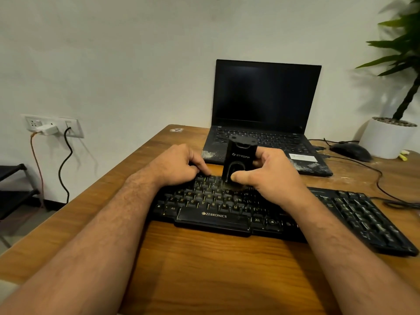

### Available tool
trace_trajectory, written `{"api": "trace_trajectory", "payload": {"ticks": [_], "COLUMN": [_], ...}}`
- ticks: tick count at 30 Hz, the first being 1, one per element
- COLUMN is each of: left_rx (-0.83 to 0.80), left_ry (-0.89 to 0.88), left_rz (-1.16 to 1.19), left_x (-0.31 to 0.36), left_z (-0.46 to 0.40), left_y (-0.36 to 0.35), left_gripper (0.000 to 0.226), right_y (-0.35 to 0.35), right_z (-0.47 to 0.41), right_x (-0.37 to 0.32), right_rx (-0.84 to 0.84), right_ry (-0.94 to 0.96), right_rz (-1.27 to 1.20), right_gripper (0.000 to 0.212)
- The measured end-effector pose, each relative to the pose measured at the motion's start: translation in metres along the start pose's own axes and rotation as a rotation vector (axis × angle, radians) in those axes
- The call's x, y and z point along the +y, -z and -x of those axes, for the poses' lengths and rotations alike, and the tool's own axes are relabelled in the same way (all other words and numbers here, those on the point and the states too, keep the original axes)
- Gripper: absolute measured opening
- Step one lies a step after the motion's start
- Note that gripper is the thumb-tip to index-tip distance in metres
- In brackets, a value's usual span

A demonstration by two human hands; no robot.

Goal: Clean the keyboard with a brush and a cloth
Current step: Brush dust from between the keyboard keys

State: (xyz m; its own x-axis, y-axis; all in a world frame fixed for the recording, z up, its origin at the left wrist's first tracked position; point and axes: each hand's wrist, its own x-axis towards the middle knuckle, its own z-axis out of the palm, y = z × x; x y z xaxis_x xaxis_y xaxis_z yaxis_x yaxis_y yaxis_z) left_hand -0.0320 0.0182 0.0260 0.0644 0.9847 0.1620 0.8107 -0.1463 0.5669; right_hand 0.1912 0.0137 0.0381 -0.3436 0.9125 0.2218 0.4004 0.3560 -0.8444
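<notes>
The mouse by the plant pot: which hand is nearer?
Right. The right hand, holding the brush, is nearer the mouse; the left hand sits further left on the keyboard.

This looks like an office or home desk: a wooden-grained brown table (204, 264) stands against a plain white wall (113, 53). On it sit an open black laptop (266, 114), a black corded mouse (351, 151) and a white-potted green plant (388, 137), with a white wall socket strip (53, 126) nearby.
</notes>
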Motion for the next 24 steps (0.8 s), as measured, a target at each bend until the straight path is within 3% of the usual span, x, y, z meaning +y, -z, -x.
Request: {"api": "trace_trajectory", "payload": {"ticks": [3, 8, 11, 15, 19, 22, 24], "left_rx": [0.004, 0.032, 0.037, 0.047, 0.053, 0.039, 0.039], "left_ry": [0.009, 0.036, 0.041, 0.031, 0.034, 0.032, 0.024], "left_rz": [-0.012, -0.027, -0.028, -0.049, -0.049, -0.036, -0.037], "left_x": [-0.002, -0.003, -0.003, -0.001, -0.002, -0.001, 0.0], "left_z": [0.0, -0.001, -0.002, -0.002, -0.002, -0.002, -0.001], "left_y": [0.001, 0.002, 0.004, 0.003, 0.002, 0.0, 0.0], "left_gripper": [0.041, 0.043, 0.049, 0.047, 0.052, 0.047, 0.048], "right_y": [0.004, -0.007, -0.01, -0.015, -0.013, -0.008, 0.002], "right_z": [0.008, -0.003, -0.005, -0.012, -0.008, -0.006, 0.0], "right_x": [-0.003, 0.003, 0.001, 0.001, -0.001, -0.002, -0.004], "right_rx": [-0.212, 0.052, -0.043, 0.061, -0.058, 0.047, -0.087], "right_ry": [-0.004, 0.007, 0.028, 0.031, 0.013, 0.003, 0.002], "right_rz": [-0.1, 0.045, -0.029, 0.057, -0.013, 0.065, -0.038], "right_gripper": [0.041, 0.043, 0.041, 0.042, 0.039, 0.042, 0.041]}}
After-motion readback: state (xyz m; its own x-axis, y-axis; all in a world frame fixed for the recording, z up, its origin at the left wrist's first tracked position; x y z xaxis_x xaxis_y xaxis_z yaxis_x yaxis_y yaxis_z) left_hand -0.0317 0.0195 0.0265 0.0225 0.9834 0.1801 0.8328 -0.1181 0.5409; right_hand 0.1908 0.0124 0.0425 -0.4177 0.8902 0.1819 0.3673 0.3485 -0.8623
